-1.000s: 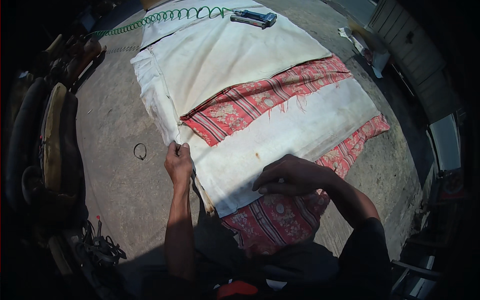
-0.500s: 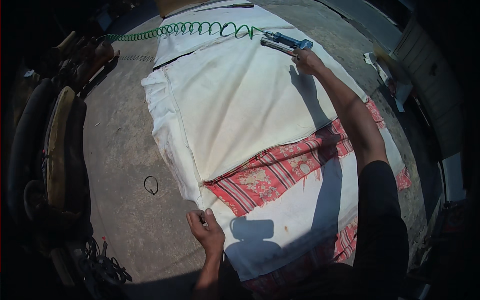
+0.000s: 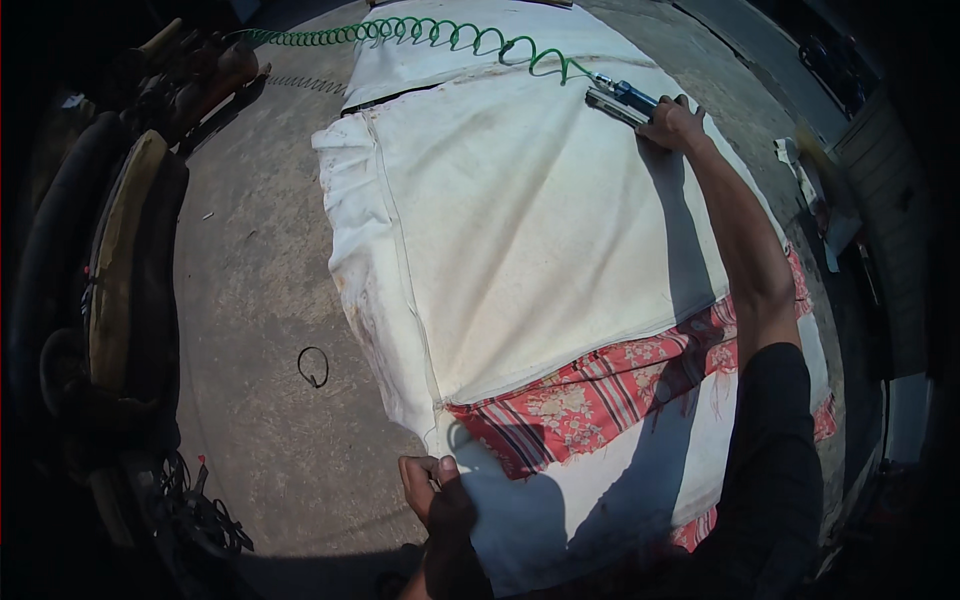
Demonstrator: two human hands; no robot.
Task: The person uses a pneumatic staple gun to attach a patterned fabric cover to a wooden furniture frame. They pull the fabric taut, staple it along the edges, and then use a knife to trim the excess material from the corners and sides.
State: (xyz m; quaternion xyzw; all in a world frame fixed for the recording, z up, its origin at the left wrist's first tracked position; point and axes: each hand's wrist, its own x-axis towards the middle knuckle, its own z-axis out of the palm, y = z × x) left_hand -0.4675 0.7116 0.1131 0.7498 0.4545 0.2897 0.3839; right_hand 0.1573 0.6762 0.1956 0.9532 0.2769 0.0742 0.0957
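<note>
Sunlit grey concrete floor (image 3: pixel 270 300) L of ctr; dark padded piece (image 3: pixel 65 260) w/ tan strip (image 3: pixel 118 270) along L edge. Wide off-white cloth sheet (image 3: pixel 520 230) runs top ctr to btm ctr, red floral striped fabric strip (image 3: pixel 590 405) across it, lower R of ctr. L hand (image 3: pixel 434 487), btm ctr, thumb up, pinches sheet's edge. R arm (image 3: pixel 745 220) stretches up R side; R hand (image 3: pixel 674 124), upper R, curls round blue-and-silver staple gun (image 3: pixel 632 98) w/ green coiled hose (image 3: pixel 484 38).

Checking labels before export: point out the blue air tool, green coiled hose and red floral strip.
Blue air tool (image 3: pixel 632 97): head view, on its blue body.
Green coiled hose (image 3: pixel 335 36): head view, on its bunched coils.
Red floral strip (image 3: pixel 575 408): head view, mid-strip.
</note>
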